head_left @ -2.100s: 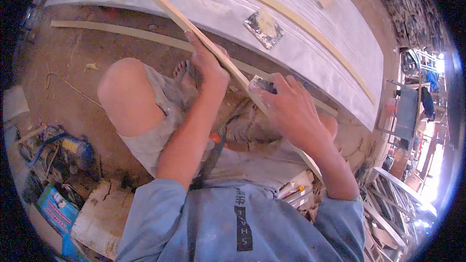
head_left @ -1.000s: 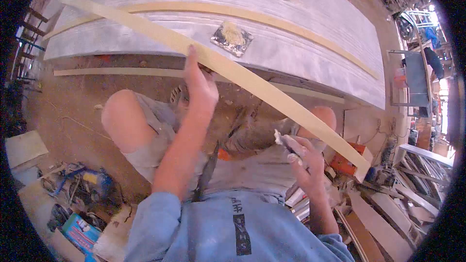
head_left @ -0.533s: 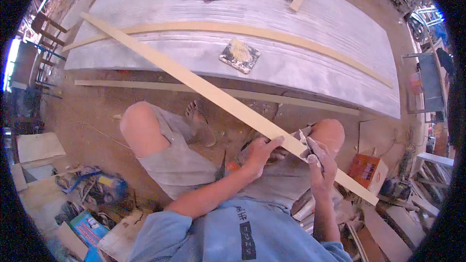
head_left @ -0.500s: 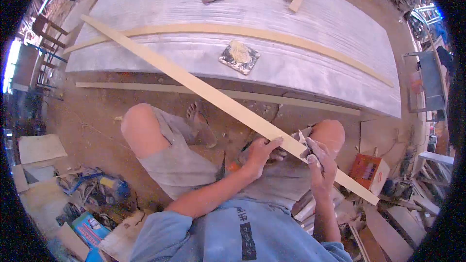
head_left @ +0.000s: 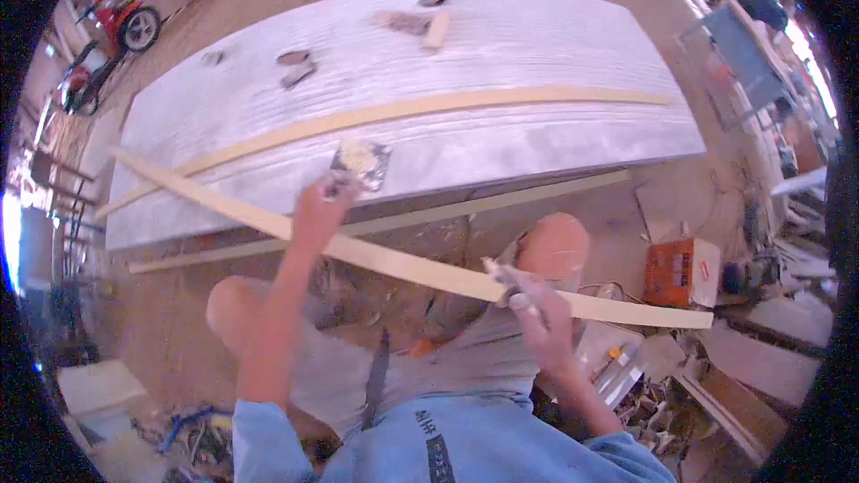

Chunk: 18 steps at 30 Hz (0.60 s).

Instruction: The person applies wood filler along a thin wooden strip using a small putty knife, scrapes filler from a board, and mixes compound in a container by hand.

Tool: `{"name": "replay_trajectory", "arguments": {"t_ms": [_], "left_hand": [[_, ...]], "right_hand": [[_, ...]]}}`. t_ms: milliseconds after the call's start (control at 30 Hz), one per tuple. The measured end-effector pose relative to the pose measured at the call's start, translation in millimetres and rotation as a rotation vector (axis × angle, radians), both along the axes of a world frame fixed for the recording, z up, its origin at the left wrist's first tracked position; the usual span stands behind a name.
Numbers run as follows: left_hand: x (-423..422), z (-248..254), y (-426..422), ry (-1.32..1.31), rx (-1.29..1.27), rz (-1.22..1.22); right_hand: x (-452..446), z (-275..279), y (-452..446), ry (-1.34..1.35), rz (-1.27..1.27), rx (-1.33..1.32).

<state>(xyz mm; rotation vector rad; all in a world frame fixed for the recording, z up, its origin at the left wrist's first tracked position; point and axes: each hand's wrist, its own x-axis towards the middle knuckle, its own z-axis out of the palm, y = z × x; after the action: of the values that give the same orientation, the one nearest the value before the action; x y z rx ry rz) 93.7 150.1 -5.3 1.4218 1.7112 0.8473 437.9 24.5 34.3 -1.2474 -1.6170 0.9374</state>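
My left hand (head_left: pixel 324 206) reaches to the near edge of a small dark plate (head_left: pixel 374 168) that carries a heap of yellowish paste (head_left: pixel 358 156). Its fingers are bent and blurred, and whether they grip the plate is unclear. Below, my right hand (head_left: pixel 537 304) is closed on a small dark scraper (head_left: pixel 506 281) with pale paste at its tip. A long pale wooden strip (head_left: pixel 403 266) runs slantwise across my lap, passing under my left forearm and beside my right hand. Its far left end rests over the board's edge.
A large whitish board (head_left: pixel 537 49) bears another long strip (head_left: pixel 429 105), a wood block (head_left: pixel 438 30) and dark scraps (head_left: pixel 298 73). One more strip (head_left: pixel 528 201) lies on the ground beyond my knees. An orange box (head_left: pixel 671 272) and wood offcuts (head_left: pixel 761 362) are at the right.
My left hand has left the strip and moved up and left to the plate. My right hand has shifted left with the scraper. The view has turned, bringing a red motorbike into sight.
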Motion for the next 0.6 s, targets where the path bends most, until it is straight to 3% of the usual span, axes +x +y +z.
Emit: {"name": "replay_trajectory", "arguments": {"t_ms": [67,133,333,400,467,533,600], "left_hand": [[-18.2,-23.8,33.9,0.137,0.07,-0.013],[-31.3,-54.1,56.4,0.743,-0.241,0.035],[-33.8,-90.3,57.6,0.829,-0.252,0.043],[-60.2,-127.4,66.4,0.832,-0.215,0.045],[-63.7,-132.7,70.3,0.84,-0.177,0.058],[-47.2,-113.5,74.7,0.739,-0.32,0.158],[-40.9,-118.2,69.5,0.792,-0.257,0.169]], "right_hand": [[-5.3,7.4,-3.7,-0.026,0.029,0.059],[-9.6,22.6,-10.3,-0.085,0.101,-0.009],[-3.3,10.2,-30.6,-0.066,0.053,-0.084],[-3.5,5.2,-31.3,-0.079,0.056,-0.074],[-4.8,5.6,-29.6,-0.086,0.068,-0.058],[-10.5,9.5,-25.3,-0.067,0.098,-0.029],[-16.1,11.7,-22.3,-0.075,0.116,-0.014]]}}
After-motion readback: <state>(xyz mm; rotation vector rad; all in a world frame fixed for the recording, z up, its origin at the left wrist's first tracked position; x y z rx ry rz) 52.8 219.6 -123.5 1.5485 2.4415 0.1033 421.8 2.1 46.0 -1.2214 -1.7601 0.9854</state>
